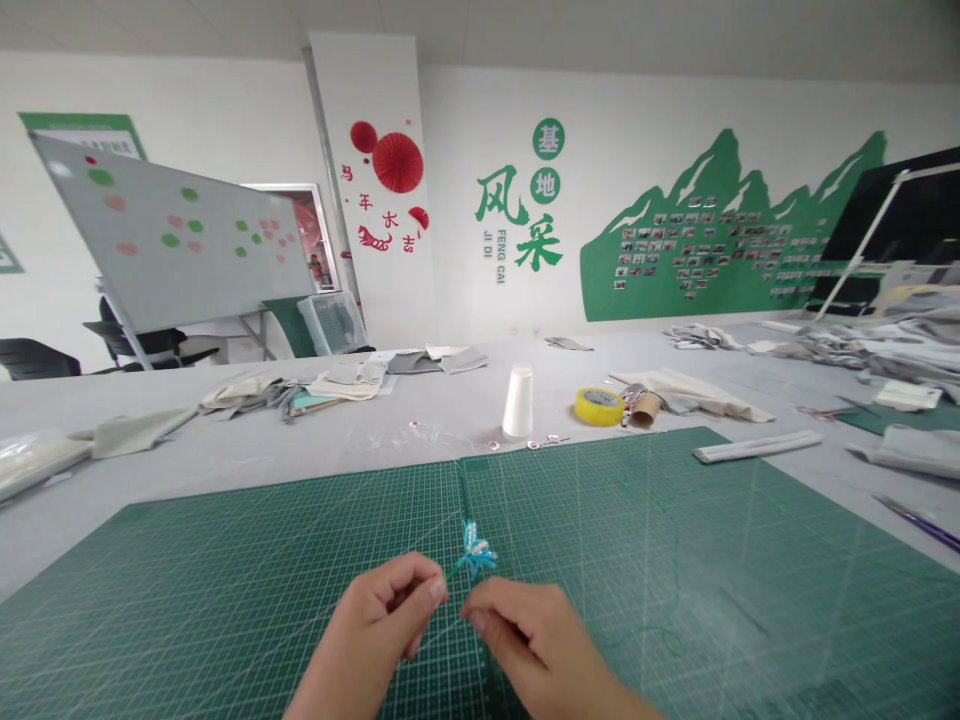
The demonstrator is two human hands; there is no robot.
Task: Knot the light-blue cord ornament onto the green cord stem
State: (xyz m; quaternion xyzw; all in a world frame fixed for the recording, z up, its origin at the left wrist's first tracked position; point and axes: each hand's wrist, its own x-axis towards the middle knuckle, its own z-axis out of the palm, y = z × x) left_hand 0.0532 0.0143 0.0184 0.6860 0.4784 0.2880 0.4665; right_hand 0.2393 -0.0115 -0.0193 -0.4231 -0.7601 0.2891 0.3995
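Observation:
A small blue flower with white bead-like rows on its petals stands tilted just above the cutting mat. Its thin green stem runs down into my left hand, whose thumb and forefinger are pinched on it. Just below and right of the petals is my right hand, thumb and fingertips pressed together. Whatever lies between those fingertips is too small to make out. Loose green thread curls over the mat to the right of my right hand.
Under both hands lies a green gridded cutting mat. Beyond it stand a white thread cone, a yellow tape roll and a cardboard tube. Grey fabric pieces are heaped at right, near a purple-handled tool.

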